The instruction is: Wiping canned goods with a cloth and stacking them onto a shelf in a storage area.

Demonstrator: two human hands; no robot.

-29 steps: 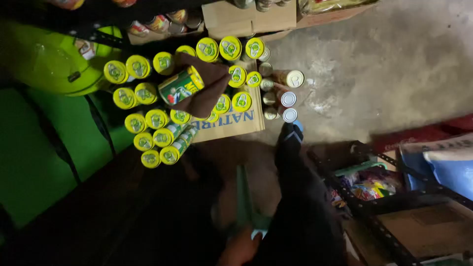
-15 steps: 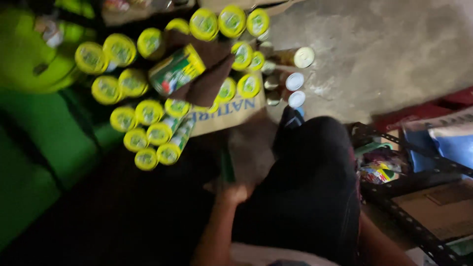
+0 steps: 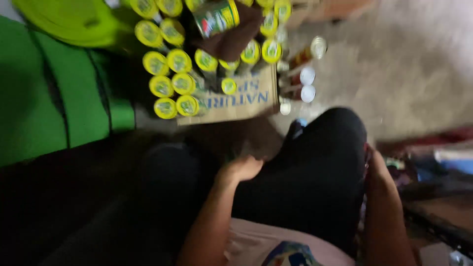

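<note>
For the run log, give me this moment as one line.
left hand curled between knees, empty | right hand beside thigh | yellow-lidded cans on cardboard

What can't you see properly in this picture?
- Left hand: head view; fingers curl under in shadow, so any hold is unclear.
- Right hand: mostly hidden behind the dark trouser leg.
- Yellow-lidded cans: motion blur smears their labels.
- Green seat: cut off by the left edge.

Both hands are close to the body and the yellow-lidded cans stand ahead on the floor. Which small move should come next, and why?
Probably the left hand should reach forward to the nearest round yellow-lidded cans by the flat brown cardboard sheet. It rests curled at the black-clothed knee, seemingly empty, nearer the cans than the right hand, which is behind that leg.
</note>
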